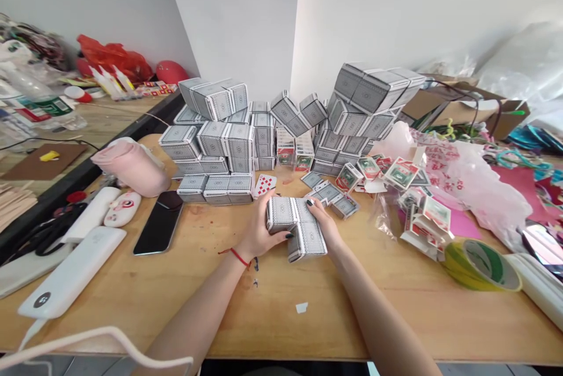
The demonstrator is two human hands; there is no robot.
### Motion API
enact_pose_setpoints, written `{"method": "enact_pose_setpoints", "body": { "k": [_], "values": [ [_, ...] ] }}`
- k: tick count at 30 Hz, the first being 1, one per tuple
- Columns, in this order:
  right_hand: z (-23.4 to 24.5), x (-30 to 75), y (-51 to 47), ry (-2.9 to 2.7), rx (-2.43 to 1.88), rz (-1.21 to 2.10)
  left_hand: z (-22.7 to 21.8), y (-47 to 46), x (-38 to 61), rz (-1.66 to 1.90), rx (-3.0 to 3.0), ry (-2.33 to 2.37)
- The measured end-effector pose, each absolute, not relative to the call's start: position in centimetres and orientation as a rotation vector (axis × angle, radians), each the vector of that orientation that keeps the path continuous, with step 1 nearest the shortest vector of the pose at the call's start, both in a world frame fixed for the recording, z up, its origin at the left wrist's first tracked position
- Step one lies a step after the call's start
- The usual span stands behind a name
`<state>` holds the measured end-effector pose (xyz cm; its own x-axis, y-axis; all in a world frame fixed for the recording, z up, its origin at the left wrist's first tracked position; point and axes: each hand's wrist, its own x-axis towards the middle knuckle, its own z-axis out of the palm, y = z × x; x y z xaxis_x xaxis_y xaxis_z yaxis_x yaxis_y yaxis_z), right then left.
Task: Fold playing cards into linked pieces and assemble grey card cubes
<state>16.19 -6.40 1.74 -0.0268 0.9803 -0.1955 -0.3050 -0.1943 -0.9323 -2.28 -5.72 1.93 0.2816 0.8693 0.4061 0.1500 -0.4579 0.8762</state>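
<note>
Between my two hands is a block made of playing cards (310, 232), grey-patterned card backs facing out, joined in an L-like shape just over the table. My left hand (259, 232) grips its left part, thumb across the near face. On the right side my right hand (324, 220) is closed on the same block, thumb on top. Behind it a single ten-of-diamonds-like card (265, 184) lies face up. Stacks of similar card blocks (215, 182) stand at the left, with another tall stack (365, 97) at the right. Loose cards (328, 193) lie just beyond my right hand.
Opened card boxes (428, 220) and a yellow tape roll (481, 264) sit at the right, near a crumpled plastic bag (466, 170). On the left lie a phone (158, 223), a white power bank (73, 273) and a pink cloth roll (129, 165). A cable (109, 332) crosses the near left corner.
</note>
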Motion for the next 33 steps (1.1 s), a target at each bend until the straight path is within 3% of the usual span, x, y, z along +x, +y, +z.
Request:
{"method": "enact_pose_setpoints", "body": {
  "k": [27,33],
  "values": [
    [2.4,15.9,-7.8,-1.135,-1.045,1.552,1.9,-5.4,-2.3,1.2,1.934,1.22],
    [1.9,16.0,-7.3,-1.163,-0.851,1.561,2.5,-4.5,-2.4,1.314,1.69,1.295]
  ]
}}
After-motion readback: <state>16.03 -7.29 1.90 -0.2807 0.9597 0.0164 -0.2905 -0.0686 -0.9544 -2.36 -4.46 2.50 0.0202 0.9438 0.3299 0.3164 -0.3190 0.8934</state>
